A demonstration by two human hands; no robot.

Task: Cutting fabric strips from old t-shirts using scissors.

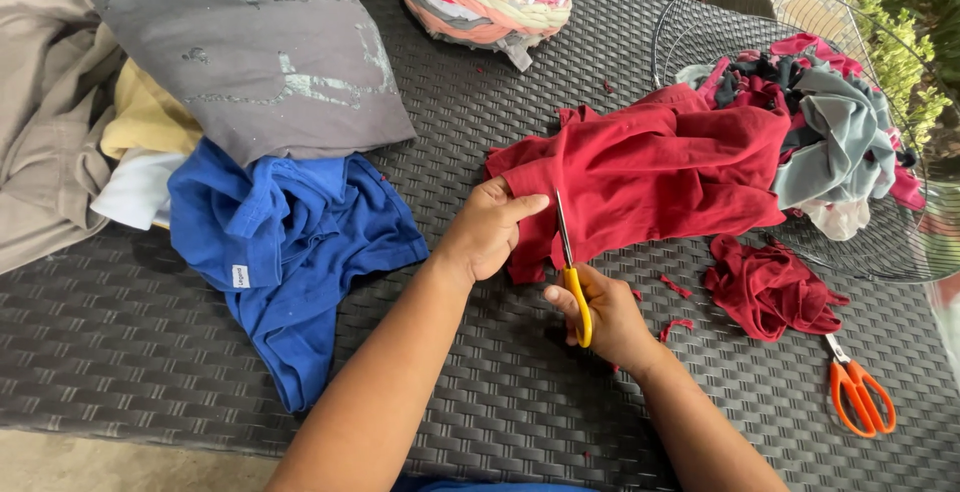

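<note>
Red cloth (650, 167) at 12 o'clock of your hands, on wicker table (480, 372). L hand (487, 229) pinches its edge; R hand (608, 314) fingers closed round yellow scissors (572, 270), blades in cloth. Orange scissors (856, 388) at 3 o'clock.

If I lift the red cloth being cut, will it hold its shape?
Probably not: the red cloth lies in soft folds, so it should droop. It looks light. On the woven tabletop it may bunch rather than slide.
</note>
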